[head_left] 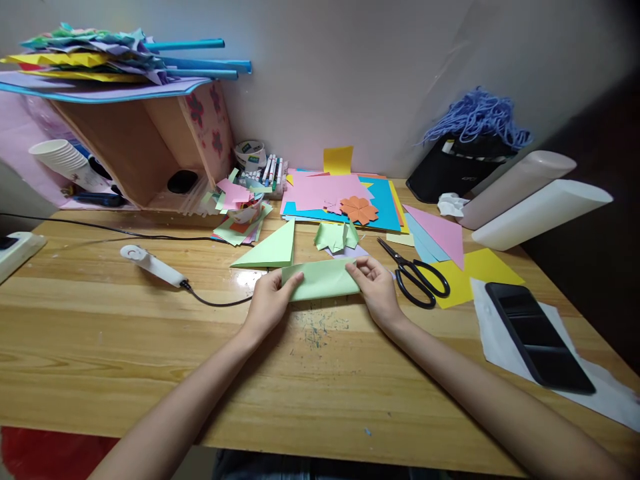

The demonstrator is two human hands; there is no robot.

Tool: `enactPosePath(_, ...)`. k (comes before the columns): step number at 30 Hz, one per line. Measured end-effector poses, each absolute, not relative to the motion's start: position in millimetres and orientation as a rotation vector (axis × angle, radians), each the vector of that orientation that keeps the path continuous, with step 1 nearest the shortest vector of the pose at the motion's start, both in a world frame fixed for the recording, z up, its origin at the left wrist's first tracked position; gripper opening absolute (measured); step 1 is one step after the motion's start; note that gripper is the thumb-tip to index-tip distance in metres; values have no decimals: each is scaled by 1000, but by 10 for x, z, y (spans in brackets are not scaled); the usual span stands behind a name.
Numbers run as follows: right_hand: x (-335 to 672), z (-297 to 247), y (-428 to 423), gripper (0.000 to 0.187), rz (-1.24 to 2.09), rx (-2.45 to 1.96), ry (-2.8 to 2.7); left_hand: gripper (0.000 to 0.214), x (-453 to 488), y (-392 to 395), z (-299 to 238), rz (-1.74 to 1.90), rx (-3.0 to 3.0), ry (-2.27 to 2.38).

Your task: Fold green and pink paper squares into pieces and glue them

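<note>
A pale green sheet of paper (324,280), folded into a long rectangle, is held by its two ends just above the table. My left hand (270,297) pinches its left end, thumb on the near face. At the right end, my right hand (376,288) grips it between thumb and fingers. Behind it lie a green folded paper triangle (273,250) and a green folded paper shape (336,236) over a bit of purple paper. Black-handled scissors (417,275) rest open-bladed or nearly so to the right of my right hand; I cannot tell which.
Coloured paper sheets (320,193) with an orange paper flower (359,210) lie at the back. A white corded device (153,265) is at left, a phone (537,337) at right. Beyond stand a cardboard box (120,143), a black holder (447,173) and paper rolls (543,213).
</note>
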State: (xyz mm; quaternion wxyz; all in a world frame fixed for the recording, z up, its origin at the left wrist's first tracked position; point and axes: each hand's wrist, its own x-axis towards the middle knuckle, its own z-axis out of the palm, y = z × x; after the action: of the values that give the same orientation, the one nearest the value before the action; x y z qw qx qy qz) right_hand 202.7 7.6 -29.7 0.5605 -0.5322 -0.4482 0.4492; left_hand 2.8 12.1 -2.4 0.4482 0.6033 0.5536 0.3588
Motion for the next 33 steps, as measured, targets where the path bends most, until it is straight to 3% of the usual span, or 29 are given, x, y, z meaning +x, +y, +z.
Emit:
enactPosePath(11,2062,-267,103,44,1115,-1228,-930,34,16,120,-6,895,1604,1400)
enactPosePath(18,2058,-314,113,24,1017,-1301,-964,34,22,129,-3,883,1608,1404)
enactPosePath(29,2044,-299,111,17,1030,-1271,-1021,36,-79,195,33,848,1458,1348)
enactPosePath(33,2040,-276,103,18,1081,-1290,-1083,29,-160,242,66,639,1694,1325)
